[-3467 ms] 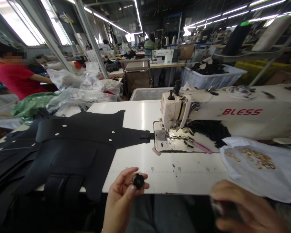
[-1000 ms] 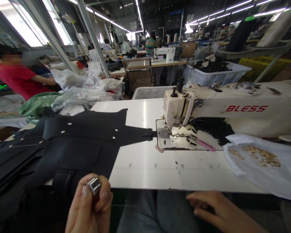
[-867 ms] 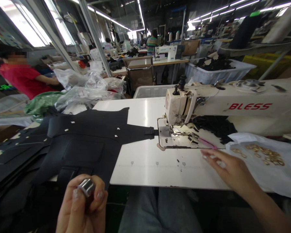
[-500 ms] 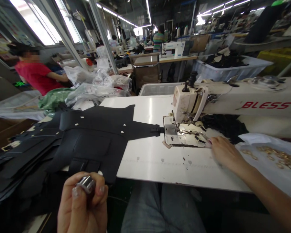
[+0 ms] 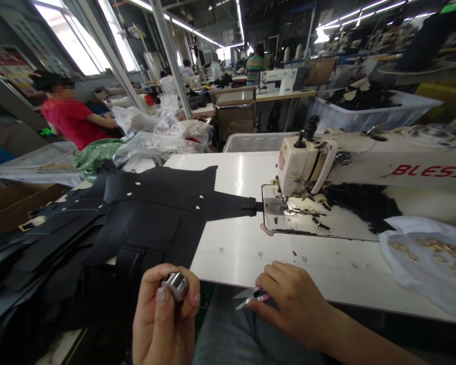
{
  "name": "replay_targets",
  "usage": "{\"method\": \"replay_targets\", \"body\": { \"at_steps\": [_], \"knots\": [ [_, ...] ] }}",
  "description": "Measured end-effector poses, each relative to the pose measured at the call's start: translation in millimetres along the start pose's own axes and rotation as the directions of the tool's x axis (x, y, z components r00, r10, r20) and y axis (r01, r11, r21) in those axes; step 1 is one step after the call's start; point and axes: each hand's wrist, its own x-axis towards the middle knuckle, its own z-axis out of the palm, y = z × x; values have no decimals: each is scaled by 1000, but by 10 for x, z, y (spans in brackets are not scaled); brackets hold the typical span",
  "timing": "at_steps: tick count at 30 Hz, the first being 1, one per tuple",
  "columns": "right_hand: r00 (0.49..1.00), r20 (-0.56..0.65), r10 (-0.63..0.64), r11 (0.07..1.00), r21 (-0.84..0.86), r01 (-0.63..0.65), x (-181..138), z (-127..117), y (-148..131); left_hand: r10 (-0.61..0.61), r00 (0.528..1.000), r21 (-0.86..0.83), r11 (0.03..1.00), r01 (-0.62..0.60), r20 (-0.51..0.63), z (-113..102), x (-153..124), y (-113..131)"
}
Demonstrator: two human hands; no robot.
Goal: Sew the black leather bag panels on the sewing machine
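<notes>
My left hand [image 5: 163, 317] is closed round a small shiny metal bobbin case [image 5: 175, 285], pinched between thumb and fingers just below the table's front edge. My right hand [image 5: 289, 299] grips a pair of pink-handled thread snips [image 5: 251, 298], blades pointing left toward the bobbin case. The cream BLESS sewing machine [image 5: 365, 162] stands on the white table [image 5: 235, 243] beyond both hands, its needle plate [image 5: 289, 218] bare where the snips lay.
Black leather pieces [image 5: 148, 218] cover the table's left half, one strap reaching the needle plate. A white cloth with gold rings [image 5: 429, 253] lies at right. Plastic bags [image 5: 152, 137] pile behind. A person in red [image 5: 72, 116] works at the far left.
My right hand reached to the needle plate, picked up the pink snips and drew them back to the table's front edge. The left hand turned the bobbin case and shifted slightly right.
</notes>
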Motion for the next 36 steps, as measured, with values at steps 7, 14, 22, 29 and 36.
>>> {"method": "replay_targets", "body": {
  "at_steps": [7, 14, 22, 29, 36],
  "knots": [
    [986, 144, -86, 995, -44, 93, 220, 321, -286, -99, 993, -34, 994, 101, 66, 26, -82, -28],
    [988, 10, 154, 986, 63, -154, -218, 204, 206, -129, 990, -38, 991, 131, 56, -20, -37, -47],
    [826, -385, 412, 828, -222, -516, -825, 64, 1395, -418, 841, 119, 908, 402, 344, -62, -129, -487],
    [865, -374, 336, 861, -249, -442, -755, 54, 1557, -248, 878, -14, 960, 278, 410, -16, -239, -616],
    [786, -567, 246, 834, -289, -470, -695, 20, 1398, -136, 834, -83, 974, 212, 535, -109, -174, -659]
  ]
}}
